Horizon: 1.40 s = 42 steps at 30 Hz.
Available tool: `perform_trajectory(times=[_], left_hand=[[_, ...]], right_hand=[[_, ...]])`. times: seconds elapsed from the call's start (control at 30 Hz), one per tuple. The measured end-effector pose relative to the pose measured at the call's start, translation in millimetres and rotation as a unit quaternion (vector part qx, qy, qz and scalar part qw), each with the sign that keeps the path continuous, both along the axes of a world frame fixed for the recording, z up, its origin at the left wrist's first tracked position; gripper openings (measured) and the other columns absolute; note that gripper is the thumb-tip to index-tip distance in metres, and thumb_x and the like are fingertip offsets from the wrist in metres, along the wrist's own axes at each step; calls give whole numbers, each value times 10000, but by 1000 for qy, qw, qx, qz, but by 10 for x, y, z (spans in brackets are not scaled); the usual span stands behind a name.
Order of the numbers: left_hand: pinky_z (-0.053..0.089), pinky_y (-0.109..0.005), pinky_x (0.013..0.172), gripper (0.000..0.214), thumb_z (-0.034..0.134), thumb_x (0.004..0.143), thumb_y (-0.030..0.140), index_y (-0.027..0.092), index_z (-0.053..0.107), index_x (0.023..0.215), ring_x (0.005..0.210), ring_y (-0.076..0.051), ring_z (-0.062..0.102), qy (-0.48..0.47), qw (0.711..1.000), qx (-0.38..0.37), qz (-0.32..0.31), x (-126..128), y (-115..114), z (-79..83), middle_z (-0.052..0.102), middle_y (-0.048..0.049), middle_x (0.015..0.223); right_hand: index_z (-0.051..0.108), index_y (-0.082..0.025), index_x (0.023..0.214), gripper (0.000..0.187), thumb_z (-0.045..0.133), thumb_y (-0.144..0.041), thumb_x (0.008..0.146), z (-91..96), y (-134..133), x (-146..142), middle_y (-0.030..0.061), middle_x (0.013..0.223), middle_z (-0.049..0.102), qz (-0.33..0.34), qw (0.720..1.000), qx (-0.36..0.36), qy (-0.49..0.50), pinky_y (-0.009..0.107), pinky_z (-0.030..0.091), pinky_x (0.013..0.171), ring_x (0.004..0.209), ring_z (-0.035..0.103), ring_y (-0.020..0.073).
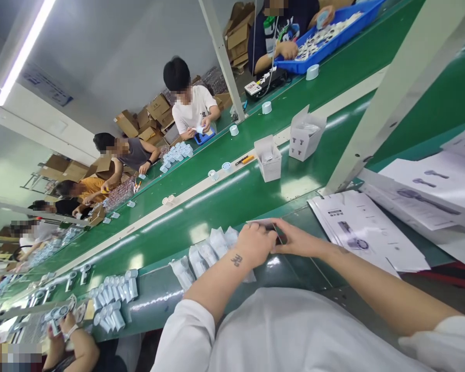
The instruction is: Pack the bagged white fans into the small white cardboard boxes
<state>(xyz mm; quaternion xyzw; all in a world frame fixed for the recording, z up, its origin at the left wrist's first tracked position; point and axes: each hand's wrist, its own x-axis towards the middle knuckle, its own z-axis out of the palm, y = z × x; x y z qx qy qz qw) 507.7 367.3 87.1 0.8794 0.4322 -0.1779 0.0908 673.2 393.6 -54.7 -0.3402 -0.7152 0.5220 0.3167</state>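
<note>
Head view: looking down over both forearms.
Left hand (253,245): fingers closed on folded paper leaflet (264,222).
Right hand (296,238): fingertips pinching leaflet's other side.
Leaflet: between hands, above green conveyor (298,276).
Beside: printed instruction sheets (366,232) rightward; bagged white parts (205,256) leftward.

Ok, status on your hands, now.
Left hand and right hand on a thin folded sheet. White bagged parts beside left hand. Printed leaflet stack off right.

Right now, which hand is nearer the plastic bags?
Left. The left hand is at the end of the plastic bags; the right hand is farther off, beyond the left hand.
</note>
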Motion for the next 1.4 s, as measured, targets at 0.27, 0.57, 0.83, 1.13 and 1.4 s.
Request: perform_trajectory(times=[0.27, 0.57, 0.83, 1.13, 1.4], left_hand=[[505, -519, 977, 167, 539, 941, 189, 173, 678, 1032, 1196, -301, 496, -28, 993, 111, -1, -115, -236, -755, 575, -146, 1214], [569, -412, 925, 134, 579, 898, 183, 182, 701, 840, 1130, -285, 490, -62, 946, 209, 239, -598, 441, -523, 515, -143, 1201], [489, -426, 1034, 233, 522, 951, 233, 177, 748, 952, 1236, -310, 451, 27, 926, 169, 336, -1200, 1225, -669, 499, -159, 1302], [498, -404, 905, 271, 468, 976, 239, 148, 695, 1092, 1247, -325, 459, 125, 945, 138, 268, -1044, 1324, -648, 505, -179, 1281], [478, -399, 923, 359, 376, 969, 134, 150, 715, 1089, 1148, -302, 543, 166, 948, 138, 232, -996, 1333, -497, 569, -162, 1200]], right_hand=[[417, -294, 1506, 826, 672, -637, 799, 160, 978, 539, 178, 1488, 502, -155, 986, -63, -3, 569, 519, 1008, 1371, 495, 385], [499, -181, 1420, 731, 710, -458, 777, 262, 2298, -71, 240, 1529, 277, -371, 895, -24, -248, 564, 444, 1043, 1279, 511, 438], [584, -221, 1317, 564, 650, -394, 784, 163, 1998, -454, 171, 1370, 451, -323, 912, 36, -250, 468, 552, 866, 1009, 638, 322], [592, -222, 1355, 551, 699, -313, 823, 180, 1781, -501, 181, 1464, 433, -285, 922, 39, -259, 438, 538, 938, 1172, 615, 334], [672, -242, 1229, 367, 652, -340, 876, 635, 1233, -12, 123, 1425, 566, -283, 930, 96, -215, 392, 547, 940, 1230, 607, 286]])
